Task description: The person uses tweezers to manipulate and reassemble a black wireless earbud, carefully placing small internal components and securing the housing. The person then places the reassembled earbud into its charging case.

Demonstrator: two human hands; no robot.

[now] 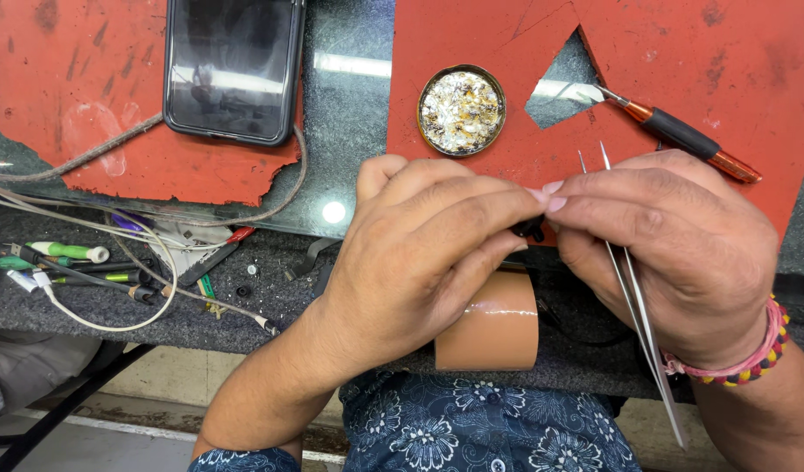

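My left hand [419,253] and my right hand [673,253] meet fingertip to fingertip over the bench edge. Between them they pinch a small black part [529,230], mostly hidden by the fingers. Metal tweezers [633,297] also lie in my right hand, tips pointing up past the fingers and the long end running down past my wrist. A woven bracelet [751,358] sits on my right wrist.
A torn red mat [734,52] covers the bench. On it sit a round tin of solder scraps [461,110] and an orange-black scraper knife [682,133]. A phone [233,65] lies top left. Cables and small tools [69,262] clutter the left. A brown tape roll [494,323] sits under my hands.
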